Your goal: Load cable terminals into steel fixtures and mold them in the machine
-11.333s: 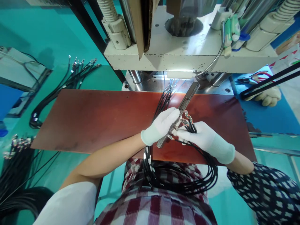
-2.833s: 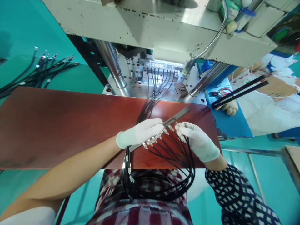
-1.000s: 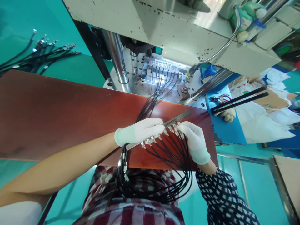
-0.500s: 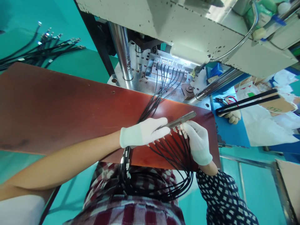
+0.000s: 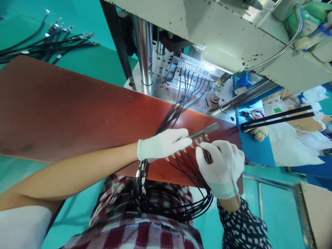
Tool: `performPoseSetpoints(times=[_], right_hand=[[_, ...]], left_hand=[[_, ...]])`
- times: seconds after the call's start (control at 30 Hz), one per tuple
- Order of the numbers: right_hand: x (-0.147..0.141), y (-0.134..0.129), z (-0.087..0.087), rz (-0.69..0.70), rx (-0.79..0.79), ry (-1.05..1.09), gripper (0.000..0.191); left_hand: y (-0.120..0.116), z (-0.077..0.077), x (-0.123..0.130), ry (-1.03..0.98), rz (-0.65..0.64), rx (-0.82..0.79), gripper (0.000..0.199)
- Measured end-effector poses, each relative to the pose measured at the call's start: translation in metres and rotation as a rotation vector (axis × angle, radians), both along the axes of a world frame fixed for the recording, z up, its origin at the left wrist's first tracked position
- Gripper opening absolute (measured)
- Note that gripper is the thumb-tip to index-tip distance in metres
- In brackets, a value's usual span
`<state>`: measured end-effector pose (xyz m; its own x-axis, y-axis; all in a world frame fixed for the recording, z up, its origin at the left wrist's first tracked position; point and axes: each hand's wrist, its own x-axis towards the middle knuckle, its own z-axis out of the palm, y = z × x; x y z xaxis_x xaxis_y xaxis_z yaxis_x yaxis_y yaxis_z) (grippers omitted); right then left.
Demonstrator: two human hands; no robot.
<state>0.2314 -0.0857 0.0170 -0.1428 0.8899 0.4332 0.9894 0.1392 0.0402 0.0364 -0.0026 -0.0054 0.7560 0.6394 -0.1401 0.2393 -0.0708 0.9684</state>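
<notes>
My left hand [image 5: 168, 143], in a white glove, is closed around a narrow grey metal bar [image 5: 207, 131]. Small metal connectors [image 5: 184, 150] sit in a row along the bar's near edge, each on a thin black cable [image 5: 183, 169]. Just below the bar's right half is my right hand [image 5: 221, 166], also gloved. Its thumb and forefinger pinch at one of the cables close to its connector; the fingertips partly hide the grip. The cables loop down over the lap and back up beneath my left wrist.
Ahead stands a press with steel posts [image 5: 146, 55]; several cables run into its lit metal fixture [image 5: 186, 81]. A reddish-brown board [image 5: 77, 110] lies under my hands. More cables [image 5: 59, 45] lie at far left. Pliers [image 5: 250, 114] and black bars [image 5: 280, 119] are at right.
My right hand has drawn back from the bar's right end, uncovering connectors there, and now pinches lower. The left hand keeps its hold on the bar. The whole view has shifted slightly.
</notes>
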Motion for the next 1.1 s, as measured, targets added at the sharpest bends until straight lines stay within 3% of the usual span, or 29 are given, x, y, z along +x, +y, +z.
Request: performPoseSetpoints(times=[0.27, 0.63, 0.8, 0.97, 1.1], right_hand=[[-0.005, 0.014, -0.003, 0.039, 0.053, 0.007, 0.013], [-0.008, 0.001, 0.007, 0.084, -0.041, -0.013, 0.010], [-0.014, 0.009, 0.002, 0.091, -0.032, -0.011, 0.015], [-0.012, 0.014, -0.004, 0.117, 0.014, -0.029, 0.015], [-0.010, 0.009, -0.002, 0.103, 0.005, -0.015, 0.011]], left_hand=[[0.002, 0.003, 0.001, 0.011, 0.005, 0.112, 0.036], [-0.001, 0.006, 0.001, 0.000, 0.030, -0.103, 0.034], [-0.001, 0.004, 0.002, -0.027, 0.043, -0.124, 0.031], [0.000, 0.002, 0.002, -0.042, 0.036, -0.029, 0.031], [0.000, 0.005, 0.002, -0.007, 0.046, -0.126, 0.029]])
